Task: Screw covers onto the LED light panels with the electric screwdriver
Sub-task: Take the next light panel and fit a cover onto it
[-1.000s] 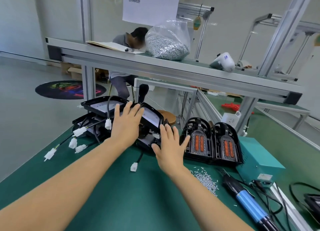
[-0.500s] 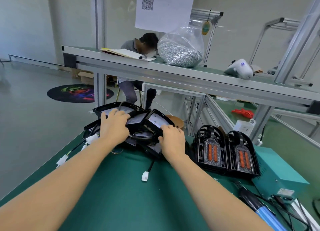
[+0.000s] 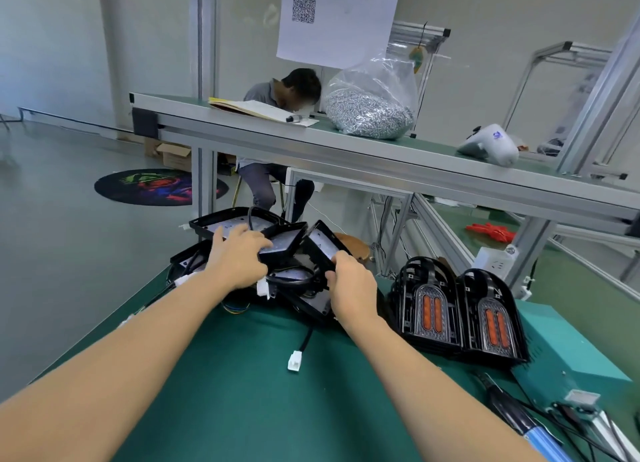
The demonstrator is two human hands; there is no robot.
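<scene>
A heap of black LED light panels (image 3: pixel 228 224) with cables and white plugs lies at the far left end of the green bench. My left hand (image 3: pixel 239 257) grips one panel (image 3: pixel 285 241) in the heap, fingers curled over its near edge. My right hand (image 3: pixel 351 285) grips the lower edge of another panel (image 3: pixel 322 245) that stands tilted up. Two stacks of black covers (image 3: pixel 457 312) with orange lenses stand upright to the right of my right hand. The electric screwdriver (image 3: pixel 526 427), blue-handled, lies at the lower right near the bench edge.
A teal power box (image 3: pixel 568 357) sits behind the covers, with cables trailing from it. One loose white plug (image 3: pixel 295 361) lies on the green mat (image 3: pixel 249 392). A raised shelf (image 3: pixel 346 156) holds a bag of screws (image 3: pixel 369 110) and a notebook. A person sits beyond it.
Both hands went from lying flat on the heap to curling round panel edges. The right-hand panel has tipped up more steeply, and my view has shifted left and closer.
</scene>
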